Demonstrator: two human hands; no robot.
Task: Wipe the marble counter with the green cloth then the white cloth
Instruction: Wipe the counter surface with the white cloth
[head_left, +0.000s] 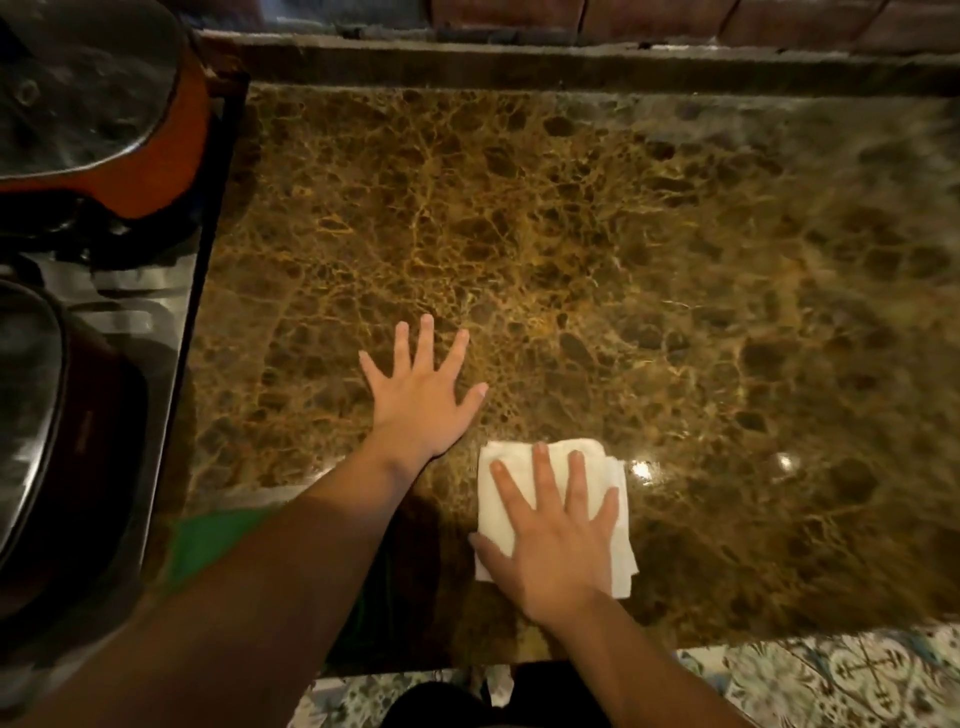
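The brown veined marble counter (597, 249) fills most of the head view. My right hand (556, 540) lies flat, fingers spread, on top of the folded white cloth (496, 496), pressing it onto the counter near the front edge. My left hand (423, 395) rests flat on the bare marble just left of and beyond the cloth, fingers spread, holding nothing. The green cloth (208, 545) lies at the counter's front left, mostly hidden under my left forearm.
A stove with an orange pot under a glass lid (83, 88) and a second lidded pot (36, 415) borders the counter on the left. A raised stone ledge (571, 67) runs along the back. Patterned floor tiles (831, 675) show below the front edge.
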